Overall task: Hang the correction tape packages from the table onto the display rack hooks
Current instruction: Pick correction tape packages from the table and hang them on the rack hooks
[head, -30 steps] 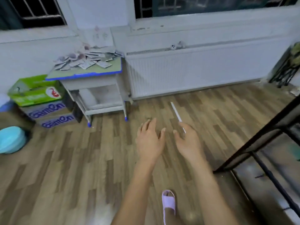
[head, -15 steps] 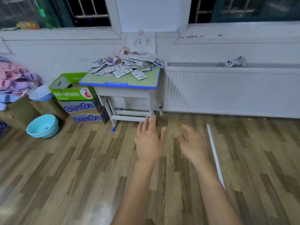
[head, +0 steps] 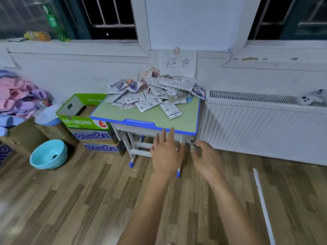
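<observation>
A heap of correction tape packages point(head: 155, 93) lies on the far half of a small green-topped table point(head: 127, 114) with a blue edge, standing against the wall. My left hand point(head: 166, 154) is stretched out in front of the table's near edge, fingers straight, holding nothing. My right hand point(head: 206, 159) hangs beside it to the right, fingers loosely curled and empty, slightly blurred. Both hands are short of the packages. The display rack is out of view.
Stacked cardboard boxes point(head: 93, 137) and a green box point(head: 83, 112) stand left of the table, with a light blue basin point(head: 48, 154) on the wooden floor. A white radiator point(head: 261, 128) runs along the wall to the right. A white strip point(head: 261, 200) lies on the floor.
The view has swung left and closed in on the table; the black rack frame at the right has left the picture. Both hands stay raised and empty, now near the table's front edge.
</observation>
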